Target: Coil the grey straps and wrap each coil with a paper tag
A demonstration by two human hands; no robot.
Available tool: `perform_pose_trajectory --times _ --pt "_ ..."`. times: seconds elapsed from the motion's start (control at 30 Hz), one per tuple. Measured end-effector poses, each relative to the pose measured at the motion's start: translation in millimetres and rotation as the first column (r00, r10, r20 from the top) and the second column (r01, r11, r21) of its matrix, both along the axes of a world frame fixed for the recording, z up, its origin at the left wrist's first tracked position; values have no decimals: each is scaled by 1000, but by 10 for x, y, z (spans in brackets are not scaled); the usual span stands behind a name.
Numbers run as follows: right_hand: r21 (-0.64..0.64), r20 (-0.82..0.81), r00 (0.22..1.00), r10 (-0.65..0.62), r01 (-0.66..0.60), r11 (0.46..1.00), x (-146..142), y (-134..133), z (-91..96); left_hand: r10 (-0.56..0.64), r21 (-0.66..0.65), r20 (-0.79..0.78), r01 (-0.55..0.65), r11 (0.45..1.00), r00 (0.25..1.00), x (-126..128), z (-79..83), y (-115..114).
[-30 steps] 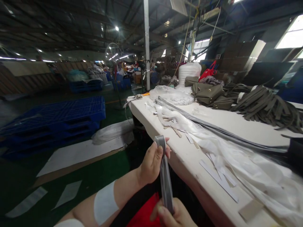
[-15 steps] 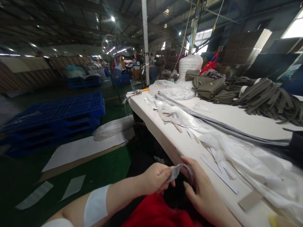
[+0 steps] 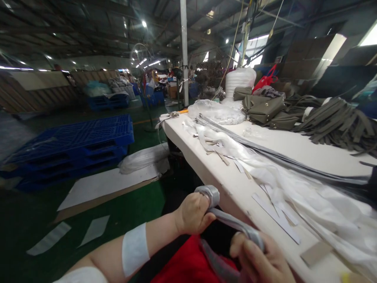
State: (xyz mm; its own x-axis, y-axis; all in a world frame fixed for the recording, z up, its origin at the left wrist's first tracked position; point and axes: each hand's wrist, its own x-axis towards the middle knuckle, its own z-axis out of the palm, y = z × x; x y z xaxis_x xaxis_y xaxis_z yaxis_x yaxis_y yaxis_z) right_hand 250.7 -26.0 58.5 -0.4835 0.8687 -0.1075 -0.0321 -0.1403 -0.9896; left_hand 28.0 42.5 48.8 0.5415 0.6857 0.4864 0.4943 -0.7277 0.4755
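My left hand [image 3: 193,213] is closed on one end of a grey strap [image 3: 228,220], which loops over its fingers near the edge of the white table [image 3: 294,147]. My right hand [image 3: 260,261], at the bottom of the view, grips the same strap further along. The strap runs taut between both hands and trails down over red cloth [image 3: 185,265] on my lap.
Long grey strips [image 3: 277,159], white fabric and paper scraps [image 3: 275,214] lie along the table. Olive bags [image 3: 263,110] and a heap of dark straps [image 3: 338,122] sit at the back. Blue pallets [image 3: 76,143] and white sheets rest on the green floor to the left.
A second ago the strap was held upright between the hands. The hands then came together low down, and now they have pulled apart with the strap stretched between them.
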Motion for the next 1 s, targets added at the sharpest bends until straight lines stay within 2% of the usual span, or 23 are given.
perform_pose_trajectory --times 0.07,0.1,0.17,0.2,0.23,0.27,0.3,0.33,0.4,0.47,0.5,0.53,0.57,0.6,0.63,0.67,0.7,0.77,0.8,0.83,0.9,0.93,1.0 --pt "8 91 988 -124 123 992 164 186 52 39 -43 -124 -44 998 992 38 -21 -98" --pt "71 187 964 -191 180 981 219 279 57 43 -111 -148 -60 992 988 56 1 -142" --pt "324 388 848 -360 240 915 270 430 43 37 -348 -100 -69 935 994 78 66 -205" --pt "467 440 782 -442 221 856 267 478 28 53 -497 -34 -63 865 998 84 98 -223" --pt "578 458 740 -493 173 797 245 507 9 88 -641 44 -39 767 995 88 124 -235" --pt "645 459 733 -503 114 755 206 518 -15 132 -755 127 10 656 983 92 148 -244" --pt "674 456 750 -479 61 736 153 515 -47 177 -830 210 79 552 962 97 172 -251" --pt "674 454 779 -431 17 739 87 503 -87 216 -870 288 161 466 933 102 202 -257" --pt "621 448 825 -344 -10 784 -74 463 -194 271 -878 427 326 350 863 114 295 -267" --pt "517 412 874 -257 8 856 -258 404 -320 348 -842 536 459 283 769 125 433 -258" --pt "445 385 902 -195 3 896 -350 363 -377 397 -810 586 517 275 707 130 506 -240" --pt "366 351 929 -121 -17 931 -437 313 -423 442 -770 635 567 293 634 136 569 -214" --pt "285 308 951 -38 -54 957 -515 255 -454 475 -725 682 599 340 556 142 614 -179" --pt "210 255 966 46 -102 972 -577 191 -464 488 -682 726 601 417 485 149 631 -138" --pt "153 195 974 115 -146 977 -618 128 -452 474 -649 760 558 518 445 154 616 -95" --pt "115 135 976 168 -184 976 -634 72 -419 431 -625 776 465 627 461 158 570 -54" --pt "92 80 978 194 -201 975 -622 30 -367 369 -593 757 333 733 539 157 497 -18" --pt "68 7 990 143 -143 987 -517 2 -227 217 -438 563 65 897 798 141 308 25" --pt "61 0 997 78 -78 995 -432 18 -152 156 -324 391 -23 946 907 127 215 29" --pt "56 15 1000 15 -16 998 -334 52 -82 114 -215 211 -67 974 971 111 137 21" --pt "89 111 992 -55 45 995 -127 157 27 75 -76 -62 -79 994 995 82 49 -20" --pt "133 192 979 -61 36 990 -30 218 62 68 -63 -139 -77 995 988 72 40 -47" --pt "259 385 919 -87 -17 966 131 340 94 21 -164 -194 -54 985 981 63 72 -97"
